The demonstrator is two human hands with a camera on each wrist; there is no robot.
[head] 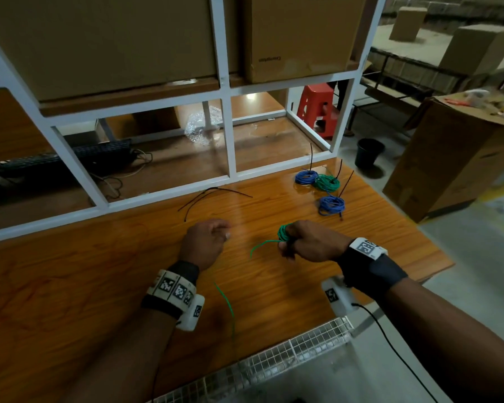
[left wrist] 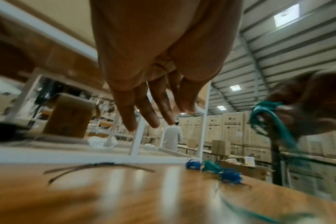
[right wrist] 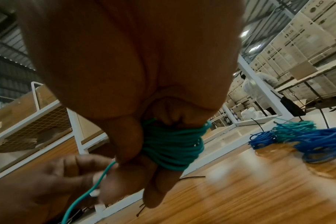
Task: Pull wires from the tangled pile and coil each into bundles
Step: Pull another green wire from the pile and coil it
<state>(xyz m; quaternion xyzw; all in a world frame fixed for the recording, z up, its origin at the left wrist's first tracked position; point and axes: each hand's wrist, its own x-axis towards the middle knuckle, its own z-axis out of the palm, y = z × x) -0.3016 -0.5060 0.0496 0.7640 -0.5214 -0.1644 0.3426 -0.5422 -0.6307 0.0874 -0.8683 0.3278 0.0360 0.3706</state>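
Just above the near right part of the worktop [head: 303, 286], the green wire [right wrist: 173, 145] is sitting as a tight coil wrapped around the fingers of the right hand [head: 312, 242], whose thumb is pinning the turns in place, so that grip is clamped on the coil. A loose tail is leaving the coil toward the left, and a further stretch of the same green is trailing over the near edge of the worktop. The wire is looking light, thin and springy, with a smooth sheath: it is likely to unwind if the thumb lets go, so the best hold is across the stacked turns, with the free tail pinched close to the coil. The left hand [head: 205, 242] is hovering just left of the coil; the head view is showing its fingers relaxed and apart, while the right wrist view is showing its fingertips right at the tail, and whether they are pinching it I cannot tell. Farther right, three finished bundles [head: 320, 184], two blue and one green, are lying close together, and black cable ties [head: 213, 194] are lying on the far side.
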